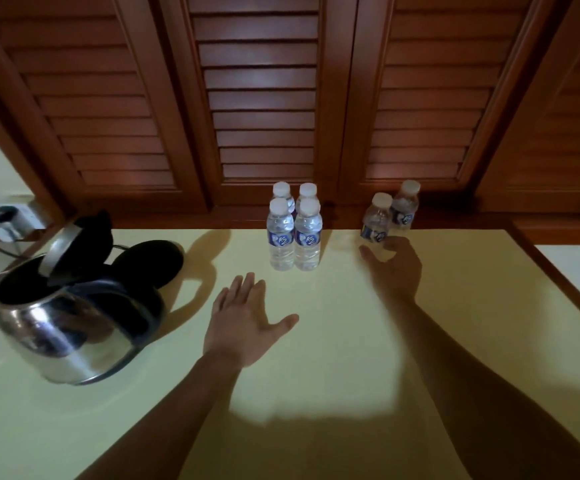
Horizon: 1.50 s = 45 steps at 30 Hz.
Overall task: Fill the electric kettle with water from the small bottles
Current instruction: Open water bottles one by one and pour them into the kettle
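Right hand (396,268), spread and empty, reaches a capped water bottle (377,216) right of the open kettle (67,323); next needs gripping, uncapping.

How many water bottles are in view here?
6. Four bottles stand in a square cluster at the table's far middle; two more to their right, the nearer by the right hand. None seems hidden.

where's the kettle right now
In the head view the kettle sits on the left side of the table, lid open, just in front of its black base and left of the left hand.
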Tool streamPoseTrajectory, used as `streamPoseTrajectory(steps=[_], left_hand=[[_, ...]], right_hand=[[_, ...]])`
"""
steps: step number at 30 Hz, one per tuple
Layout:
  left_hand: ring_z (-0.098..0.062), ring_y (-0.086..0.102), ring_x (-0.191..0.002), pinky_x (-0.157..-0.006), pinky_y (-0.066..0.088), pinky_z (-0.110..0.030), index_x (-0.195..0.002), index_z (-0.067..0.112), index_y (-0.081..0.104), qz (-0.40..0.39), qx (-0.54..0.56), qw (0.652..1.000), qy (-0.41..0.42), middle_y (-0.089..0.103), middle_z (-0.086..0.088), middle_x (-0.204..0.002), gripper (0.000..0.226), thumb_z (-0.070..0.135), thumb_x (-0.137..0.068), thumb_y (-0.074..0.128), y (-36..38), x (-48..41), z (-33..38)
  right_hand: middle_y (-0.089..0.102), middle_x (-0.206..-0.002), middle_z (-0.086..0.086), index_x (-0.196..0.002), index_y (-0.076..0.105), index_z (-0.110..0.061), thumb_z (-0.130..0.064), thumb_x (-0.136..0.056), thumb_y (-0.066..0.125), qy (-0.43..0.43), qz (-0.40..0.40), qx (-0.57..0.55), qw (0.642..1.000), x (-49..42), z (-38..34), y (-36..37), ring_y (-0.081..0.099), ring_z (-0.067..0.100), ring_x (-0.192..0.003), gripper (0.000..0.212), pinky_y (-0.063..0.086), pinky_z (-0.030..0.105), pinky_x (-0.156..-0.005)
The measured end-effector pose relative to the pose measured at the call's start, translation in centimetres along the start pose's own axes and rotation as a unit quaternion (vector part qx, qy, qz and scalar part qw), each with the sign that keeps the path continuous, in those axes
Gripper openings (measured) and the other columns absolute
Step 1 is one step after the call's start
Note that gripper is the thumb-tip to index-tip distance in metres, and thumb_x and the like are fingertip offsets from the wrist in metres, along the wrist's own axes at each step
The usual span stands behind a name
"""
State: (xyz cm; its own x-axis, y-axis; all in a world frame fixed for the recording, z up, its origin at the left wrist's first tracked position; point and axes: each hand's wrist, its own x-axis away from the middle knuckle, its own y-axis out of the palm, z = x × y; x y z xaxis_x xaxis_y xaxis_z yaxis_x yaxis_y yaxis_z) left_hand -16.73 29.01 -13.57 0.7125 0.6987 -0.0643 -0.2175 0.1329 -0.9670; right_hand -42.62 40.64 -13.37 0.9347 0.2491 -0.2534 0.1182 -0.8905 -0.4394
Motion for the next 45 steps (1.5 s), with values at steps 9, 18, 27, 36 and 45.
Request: streamPoseTrajectory(steps=[9, 18, 27, 36, 45], left_hand=[[-0.010, -0.005, -0.154, -0.125, 0.001, -0.035, -0.158, 0.027, 0.023, 0.014, 0.001, 1.000, -0.006, 0.007, 0.007, -0.168, 0.106, 0.094, -0.075, 0.027, 0.3, -0.2, -0.1], [-0.008, -0.007, -0.154, -0.125, 0.000, -0.035, -0.158, 0.028, 0.021, 0.010, -0.004, 1.000, -0.004, 0.005, 0.009, -0.168, 0.107, 0.094, -0.075, 0.024, 0.2, -0.3, -0.1], [-0.009, -0.008, -0.154, -0.125, -0.002, -0.034, -0.159, 0.028, 0.019, 0.000, -0.008, 1.000, -0.003, 0.003, 0.009, -0.168, 0.106, 0.093, -0.076, 0.024, -0.2, -0.2, 0.1], [-0.008, -0.008, -0.154, -0.125, -0.001, -0.035, -0.159, 0.028, 0.019, -0.007, -0.001, 1.000, -0.008, 0.003, 0.009, -0.168, 0.106, 0.093, -0.075, 0.025, -0.3, -0.2, 0.1], [-0.012, -0.006, -0.154, -0.125, 0.001, -0.037, -0.158, 0.026, 0.020, -0.007, 0.009, 1.000, -0.003, 0.006, 0.007, -0.169, 0.105, 0.092, -0.076, 0.028, -0.5, -0.3, -0.1]], right_hand=[[0.067, -0.096, -0.002, -0.096, 0.058, -0.020, -0.049, -0.075, 0.078, 0.004, 0.038, -0.002, 0.999, -1.9, -0.4, 1.3, 0.063, 0.027, -0.097, 0.041, 0.050, 0.038, -0.084], [0.067, -0.101, 0.002, -0.097, 0.062, -0.016, -0.048, -0.076, 0.077, 0.006, 0.050, 0.022, 0.998, -2.9, -0.1, 1.8, 0.062, 0.028, -0.100, 0.042, 0.048, 0.039, -0.087], [0.058, -0.079, -0.010, -0.083, 0.056, -0.023, -0.035, -0.082, 0.077, -0.134, 0.011, -0.096, 0.986, 0.9, -5.0, 1.6, 0.057, 0.015, -0.079, 0.024, 0.036, 0.026, -0.071], [0.056, -0.087, -0.008, -0.097, 0.070, -0.021, -0.049, -0.079, 0.076, -0.308, -0.065, -0.042, 0.948, 0.0, -9.7, 3.5, 0.051, 0.015, -0.080, 0.034, 0.034, 0.025, -0.070], [0.066, -0.083, -0.012, -0.087, 0.063, -0.023, -0.039, -0.073, 0.084, -0.245, -0.101, -0.057, 0.962, 1.5, -10.2, 1.5, 0.060, 0.005, -0.077, 0.030, 0.044, 0.020, -0.065]])
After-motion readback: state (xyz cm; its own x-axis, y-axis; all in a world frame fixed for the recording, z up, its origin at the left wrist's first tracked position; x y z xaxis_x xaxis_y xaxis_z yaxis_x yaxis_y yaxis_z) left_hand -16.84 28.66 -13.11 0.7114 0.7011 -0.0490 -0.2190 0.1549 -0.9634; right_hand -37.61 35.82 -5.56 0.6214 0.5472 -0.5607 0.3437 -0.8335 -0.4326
